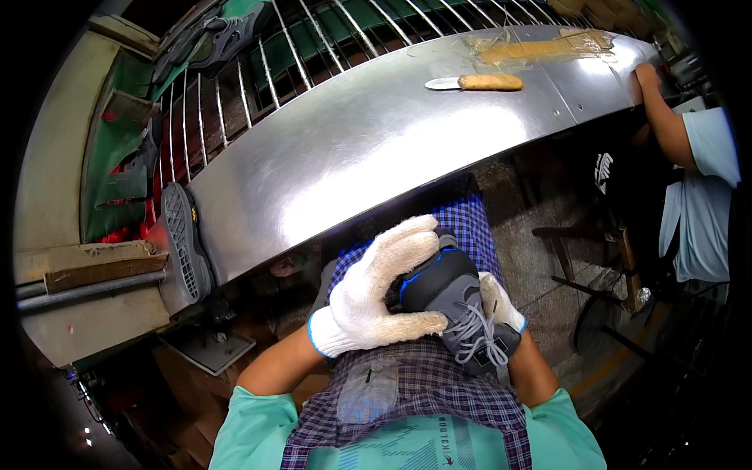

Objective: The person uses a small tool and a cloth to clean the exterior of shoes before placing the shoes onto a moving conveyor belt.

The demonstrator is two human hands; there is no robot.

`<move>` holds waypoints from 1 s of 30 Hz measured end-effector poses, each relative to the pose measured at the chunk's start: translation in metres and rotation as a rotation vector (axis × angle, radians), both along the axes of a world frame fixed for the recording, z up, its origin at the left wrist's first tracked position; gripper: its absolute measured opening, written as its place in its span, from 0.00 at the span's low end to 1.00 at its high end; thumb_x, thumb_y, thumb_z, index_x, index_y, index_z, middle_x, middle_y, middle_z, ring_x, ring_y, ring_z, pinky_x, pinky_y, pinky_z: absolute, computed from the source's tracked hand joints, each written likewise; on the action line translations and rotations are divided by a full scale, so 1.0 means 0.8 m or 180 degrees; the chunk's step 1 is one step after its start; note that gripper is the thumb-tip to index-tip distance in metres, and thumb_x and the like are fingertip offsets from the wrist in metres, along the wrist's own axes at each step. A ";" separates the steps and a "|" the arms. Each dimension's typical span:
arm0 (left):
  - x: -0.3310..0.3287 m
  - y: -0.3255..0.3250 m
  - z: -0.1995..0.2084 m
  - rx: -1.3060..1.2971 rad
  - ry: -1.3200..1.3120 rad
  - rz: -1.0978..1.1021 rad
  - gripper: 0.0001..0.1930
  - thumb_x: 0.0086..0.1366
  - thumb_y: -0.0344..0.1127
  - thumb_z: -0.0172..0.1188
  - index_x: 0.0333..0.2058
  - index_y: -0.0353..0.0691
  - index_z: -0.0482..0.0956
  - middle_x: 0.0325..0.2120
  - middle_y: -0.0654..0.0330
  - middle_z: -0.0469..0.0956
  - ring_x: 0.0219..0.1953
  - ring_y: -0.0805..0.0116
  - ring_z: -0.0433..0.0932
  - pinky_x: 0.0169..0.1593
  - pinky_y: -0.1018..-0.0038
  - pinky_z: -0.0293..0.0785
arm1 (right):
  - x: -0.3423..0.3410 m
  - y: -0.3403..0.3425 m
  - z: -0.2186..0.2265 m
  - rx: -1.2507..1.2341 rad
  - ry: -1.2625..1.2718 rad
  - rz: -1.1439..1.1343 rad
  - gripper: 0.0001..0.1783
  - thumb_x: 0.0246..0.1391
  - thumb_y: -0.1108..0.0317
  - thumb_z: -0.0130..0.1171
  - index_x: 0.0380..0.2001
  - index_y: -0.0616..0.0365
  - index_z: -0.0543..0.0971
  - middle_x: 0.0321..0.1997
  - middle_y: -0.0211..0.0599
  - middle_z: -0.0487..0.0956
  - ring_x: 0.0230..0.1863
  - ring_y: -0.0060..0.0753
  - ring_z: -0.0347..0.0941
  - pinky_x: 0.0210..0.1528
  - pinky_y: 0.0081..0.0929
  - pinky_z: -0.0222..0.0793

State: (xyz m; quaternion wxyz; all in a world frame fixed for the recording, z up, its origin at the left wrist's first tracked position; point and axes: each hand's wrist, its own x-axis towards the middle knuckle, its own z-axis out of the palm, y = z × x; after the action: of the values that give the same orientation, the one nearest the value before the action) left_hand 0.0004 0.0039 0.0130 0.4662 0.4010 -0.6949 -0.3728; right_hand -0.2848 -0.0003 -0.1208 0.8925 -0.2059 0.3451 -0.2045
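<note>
The grey shoe (pixel 465 298) is gripped on its right by the right hand (pixel 499 302); with the left hand (pixel 370 296) spread open at its collar (pixel 442 276), tilting is best prevented.

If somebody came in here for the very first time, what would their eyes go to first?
Probably the bright white work gloves on the left hand and right hand, low in the middle, around a dark grey lace-up shoe with a blue edge. Next might be the wooden-handled knife lying on the shiny metal table above them, and the grey shoe sole at the table's left end.
</note>
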 end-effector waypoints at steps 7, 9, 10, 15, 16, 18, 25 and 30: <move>0.000 -0.005 0.008 0.0020 -0.0095 -0.0038 0.52 0.48 0.41 0.89 0.68 0.30 0.72 0.71 0.35 0.69 0.72 0.41 0.71 0.73 0.52 0.70 | -0.002 0.007 -0.018 -0.0110 0.0049 -0.0156 0.43 0.77 0.36 0.46 0.60 0.74 0.78 0.55 0.45 0.86 0.51 0.32 0.85 0.55 0.31 0.84; -0.002 -0.005 0.008 0.0155 -0.0026 -0.0011 0.49 0.50 0.40 0.88 0.67 0.28 0.73 0.70 0.34 0.71 0.71 0.42 0.74 0.71 0.53 0.72 | 0.000 0.002 0.001 -0.0495 0.0114 -0.0101 0.41 0.79 0.37 0.44 0.59 0.73 0.79 0.54 0.44 0.86 0.50 0.31 0.85 0.52 0.30 0.84; -0.002 -0.005 0.007 0.0223 0.0011 -0.0004 0.47 0.51 0.39 0.87 0.66 0.28 0.73 0.69 0.34 0.72 0.70 0.42 0.75 0.71 0.54 0.72 | 0.002 0.003 0.009 -0.0689 0.0139 -0.0065 0.40 0.79 0.38 0.44 0.58 0.72 0.79 0.54 0.44 0.86 0.49 0.30 0.85 0.50 0.30 0.84; -0.022 -0.022 0.003 0.0060 -0.0003 0.0179 0.37 0.59 0.43 0.80 0.62 0.29 0.78 0.64 0.37 0.78 0.64 0.44 0.81 0.67 0.58 0.77 | 0.019 -0.003 0.055 -0.0470 0.0521 -0.0648 0.37 0.79 0.38 0.47 0.60 0.66 0.79 0.55 0.45 0.86 0.45 0.35 0.86 0.49 0.32 0.87; -0.024 -0.033 0.005 0.0067 -0.0074 0.0129 0.37 0.60 0.43 0.80 0.63 0.30 0.79 0.64 0.37 0.78 0.65 0.45 0.81 0.67 0.59 0.77 | 0.018 -0.004 0.054 -0.0035 0.0248 -0.0759 0.39 0.77 0.36 0.48 0.62 0.65 0.78 0.56 0.45 0.86 0.48 0.37 0.87 0.52 0.34 0.87; -0.029 -0.063 0.004 0.0058 -0.0139 0.0015 0.37 0.61 0.45 0.79 0.64 0.32 0.78 0.64 0.40 0.79 0.65 0.48 0.81 0.69 0.62 0.76 | 0.018 -0.016 0.057 0.0422 -0.0161 -0.0931 0.44 0.71 0.30 0.53 0.67 0.63 0.75 0.57 0.47 0.85 0.54 0.42 0.86 0.59 0.37 0.87; -0.014 -0.077 -0.045 0.0878 -0.0500 -0.0781 0.59 0.59 0.54 0.81 0.77 0.28 0.56 0.77 0.36 0.59 0.79 0.44 0.60 0.81 0.58 0.56 | -0.022 -0.019 0.013 0.0385 -0.0355 -0.1208 0.47 0.74 0.29 0.40 0.74 0.59 0.67 0.68 0.54 0.77 0.63 0.50 0.79 0.66 0.47 0.80; -0.018 -0.079 -0.022 0.0887 -0.0466 -0.0849 0.47 0.61 0.27 0.67 0.78 0.39 0.58 0.76 0.41 0.63 0.78 0.46 0.64 0.79 0.60 0.63 | -0.021 -0.003 0.017 0.0477 -0.0488 -0.0950 0.44 0.74 0.32 0.44 0.74 0.60 0.67 0.67 0.53 0.78 0.62 0.49 0.80 0.65 0.47 0.81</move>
State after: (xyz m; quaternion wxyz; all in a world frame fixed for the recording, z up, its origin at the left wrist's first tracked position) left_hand -0.0136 -0.0596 -0.0045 0.3009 0.3920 -0.7156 -0.4936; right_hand -0.3014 -0.0029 -0.1075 0.8889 -0.0691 0.3170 -0.3234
